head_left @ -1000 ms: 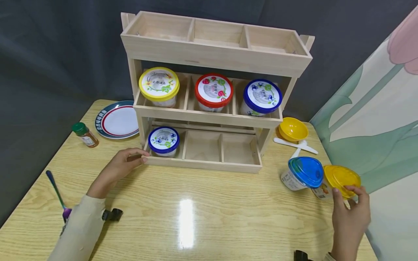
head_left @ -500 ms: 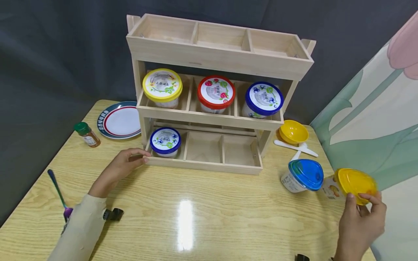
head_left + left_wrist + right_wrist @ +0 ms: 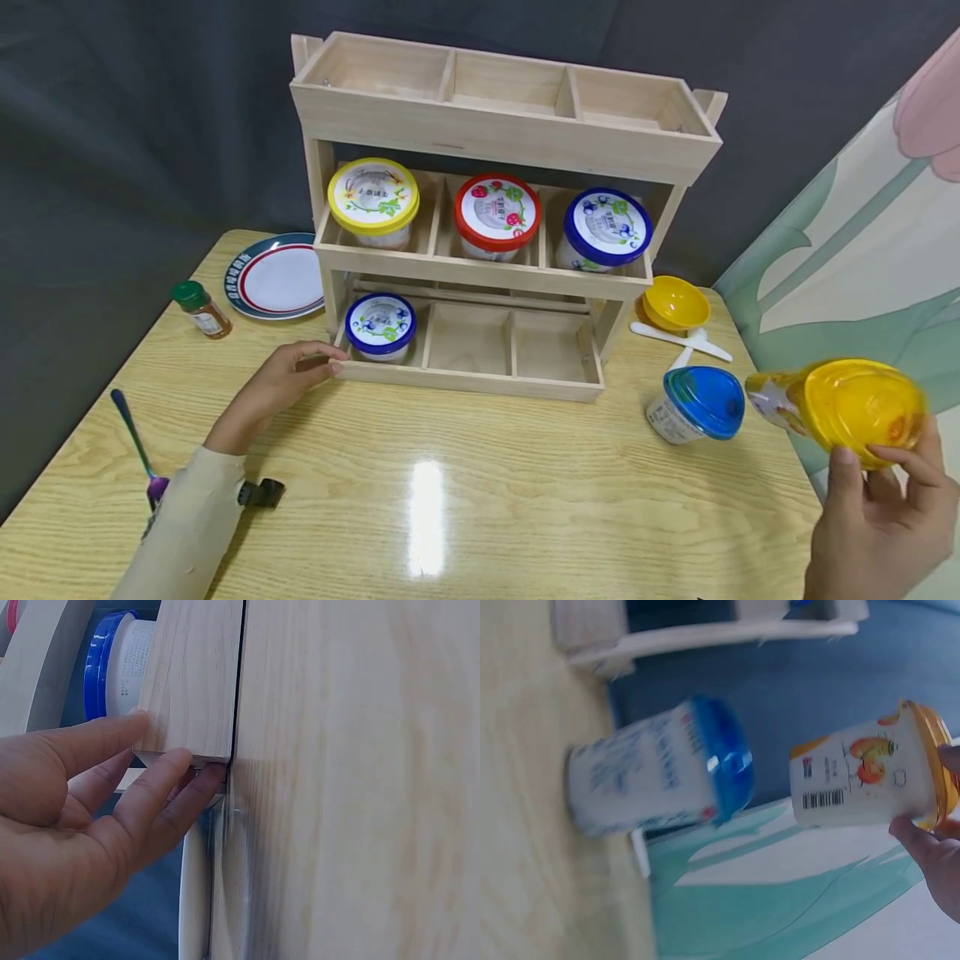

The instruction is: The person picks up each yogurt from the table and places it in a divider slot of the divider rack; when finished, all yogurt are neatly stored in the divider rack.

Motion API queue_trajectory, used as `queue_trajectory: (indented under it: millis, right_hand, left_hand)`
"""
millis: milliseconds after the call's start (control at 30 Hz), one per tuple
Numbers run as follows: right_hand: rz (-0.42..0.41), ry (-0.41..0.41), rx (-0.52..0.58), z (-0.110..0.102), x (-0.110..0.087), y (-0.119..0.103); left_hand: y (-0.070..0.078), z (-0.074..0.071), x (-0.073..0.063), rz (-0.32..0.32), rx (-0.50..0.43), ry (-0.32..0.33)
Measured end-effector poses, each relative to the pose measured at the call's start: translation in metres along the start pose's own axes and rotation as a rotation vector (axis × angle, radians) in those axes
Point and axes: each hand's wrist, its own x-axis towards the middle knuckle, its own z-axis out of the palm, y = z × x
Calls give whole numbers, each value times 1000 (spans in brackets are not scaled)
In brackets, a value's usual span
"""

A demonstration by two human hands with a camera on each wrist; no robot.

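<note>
At the right of the head view my right hand grips a tub with a yellow lid by its lid. The tub is tilted and held off the table; its white side shows orange fruit and a barcode in the right wrist view. My left hand holds the lower left corner of the wooden shelf, fingertips on the end of its front board. A blue-lidded tub sits in the bottom-left compartment just beside it. A cup with a blue lid stands on the table near the right hand.
The middle tier bears yellow-lidded, red-lidded and blue-lidded tubs. Left lie a plate, a green-capped jar and a spoon. Right are a yellow bowl and white plastic cutlery.
My right hand has lifted the yellow-lidded tub away from the blue-lidded cup, moving right and toward me. The left hand stays at the shelf corner.
</note>
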Motion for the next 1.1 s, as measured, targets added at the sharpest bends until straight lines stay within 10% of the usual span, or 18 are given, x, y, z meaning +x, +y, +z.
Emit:
queue_trajectory:
  millis: [200, 400, 633, 1100]
  right_hand:
    - [-114, -98, 497, -3, -11, -19]
    - [-232, -251, 547, 1, -24, -46]
    - [-298, -391, 847, 31, -35, -61]
    - [-172, -513, 644, 75, -39, -44]
  left_hand:
    - [0, 0, 0, 4, -2, 6]
    - [0, 0, 0, -14, -15, 5]
    - [-3, 0, 0, -10, -5, 4]
    - [-1, 0, 2, -9, -12, 2]
